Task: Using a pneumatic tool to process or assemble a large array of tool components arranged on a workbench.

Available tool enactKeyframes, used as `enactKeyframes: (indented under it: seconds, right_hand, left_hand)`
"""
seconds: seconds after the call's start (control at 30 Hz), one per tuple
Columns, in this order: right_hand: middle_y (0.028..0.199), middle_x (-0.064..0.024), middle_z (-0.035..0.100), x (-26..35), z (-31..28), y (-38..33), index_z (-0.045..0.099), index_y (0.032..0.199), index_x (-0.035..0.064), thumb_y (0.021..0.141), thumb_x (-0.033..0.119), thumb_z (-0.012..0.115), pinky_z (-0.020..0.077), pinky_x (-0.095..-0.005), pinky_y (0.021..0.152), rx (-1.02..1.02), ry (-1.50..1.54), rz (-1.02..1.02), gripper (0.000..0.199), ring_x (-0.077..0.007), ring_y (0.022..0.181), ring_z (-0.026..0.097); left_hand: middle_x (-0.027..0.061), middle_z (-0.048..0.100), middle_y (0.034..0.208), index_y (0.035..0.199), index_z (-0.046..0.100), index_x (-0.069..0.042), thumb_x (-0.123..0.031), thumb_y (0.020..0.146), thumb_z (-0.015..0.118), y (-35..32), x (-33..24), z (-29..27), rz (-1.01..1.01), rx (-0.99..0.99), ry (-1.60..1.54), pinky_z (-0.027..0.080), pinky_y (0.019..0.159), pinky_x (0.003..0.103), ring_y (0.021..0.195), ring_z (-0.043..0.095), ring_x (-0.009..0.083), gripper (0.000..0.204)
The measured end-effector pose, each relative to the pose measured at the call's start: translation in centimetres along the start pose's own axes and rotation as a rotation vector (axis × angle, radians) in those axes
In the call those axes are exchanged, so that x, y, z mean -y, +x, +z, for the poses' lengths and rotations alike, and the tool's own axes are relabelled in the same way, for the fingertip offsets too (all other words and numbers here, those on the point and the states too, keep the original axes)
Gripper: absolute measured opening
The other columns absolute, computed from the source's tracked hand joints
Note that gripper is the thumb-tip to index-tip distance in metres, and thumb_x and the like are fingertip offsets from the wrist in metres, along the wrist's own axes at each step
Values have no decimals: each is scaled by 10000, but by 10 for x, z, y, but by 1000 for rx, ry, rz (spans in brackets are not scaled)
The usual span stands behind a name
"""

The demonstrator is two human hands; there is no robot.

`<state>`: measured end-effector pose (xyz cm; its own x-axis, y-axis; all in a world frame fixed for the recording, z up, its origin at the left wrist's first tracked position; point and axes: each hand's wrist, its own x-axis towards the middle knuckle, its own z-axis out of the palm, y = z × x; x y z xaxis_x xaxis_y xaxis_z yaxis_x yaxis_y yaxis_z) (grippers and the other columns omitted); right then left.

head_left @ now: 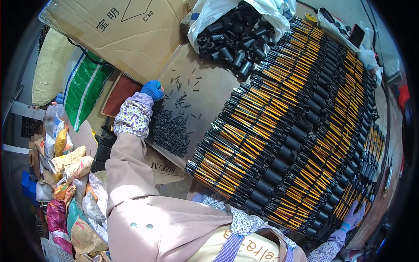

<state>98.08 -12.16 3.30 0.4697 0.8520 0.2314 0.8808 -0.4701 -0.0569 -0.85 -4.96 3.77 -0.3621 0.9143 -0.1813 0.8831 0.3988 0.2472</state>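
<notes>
My left hand (152, 90), in a blue glove with a bare fingertip showing, is curled at the far left edge of the table, just above a heap of small black screw-like pieces (170, 133). What it holds, if anything, is hidden. Loose pieces of the same kind lie scattered beside it. At the lower right, my right hand (354, 215), in a lavender glove, rests with fingers stretched apart on the near end of the stacked bundles of orange and black rods (262, 135). These bundles lie in long rows with black cylindrical parts between them.
A white bag (203, 19) of black cylindrical caps (238, 46) stands at the back. Behind my left hand are a large cardboard box (118, 35) and a green sack (85, 87). Filled bags (72, 170) are piled at left. A phone (356, 36) sits back right.
</notes>
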Motion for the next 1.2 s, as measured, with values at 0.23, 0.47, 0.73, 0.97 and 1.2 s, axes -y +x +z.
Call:
enactKeyframes:
  seconds: [0.23, 0.47, 0.73, 0.97, 1.2]
  right_hand:
    - [1397, -145, 485, 5, -4, -1, 446, 1389, 57, 934, 537, 502, 347, -355, 1080, 2, 0, 10, 664, -309, 1286, 452]
    - [1393, -148, 487, 0, 2, 1, 446, 1388, 56, 933, 544, 498, 350, -358, 1077, -11, 2, -29, 670, -312, 1280, 457]
    - [1383, -154, 496, 2, 0, 1, 454, 1381, 49, 935, 531, 503, 353, -357, 1075, -14, 8, -24, 659, -314, 1275, 463]
    - [1380, -154, 500, 3, 1, -3, 460, 1375, 43, 938, 508, 513, 355, -355, 1074, -9, -16, 8, 640, -313, 1274, 465]
    - [1381, -153, 499, 0, 5, 4, 460, 1373, 41, 942, 483, 521, 360, -354, 1072, -33, -11, -50, 621, -310, 1273, 466]
  left_hand:
    - [48, 652, 662, 707, 669, -85, -105, 657, 706, 4, -17, 0, -29, -33, -80, 498, 621, 314, 605, 598, 215, 66]
    - [31, 646, 673, 746, 659, -75, -48, 687, 741, 20, -11, 8, -75, -42, -205, 491, 578, 273, 540, 588, 163, 105]
    - [54, 658, 686, 773, 667, -85, -115, 696, 703, 19, -26, 8, -107, 16, -300, 506, 613, 298, 559, 614, 192, 90]
    - [57, 650, 676, 820, 675, -53, -66, 745, 684, 36, -10, 13, -97, -116, -140, 514, 575, 281, 561, 626, 160, 76]
    - [50, 657, 685, 816, 684, -77, -96, 740, 676, 63, 8, 19, -165, -220, -183, 515, 597, 301, 576, 624, 182, 78]
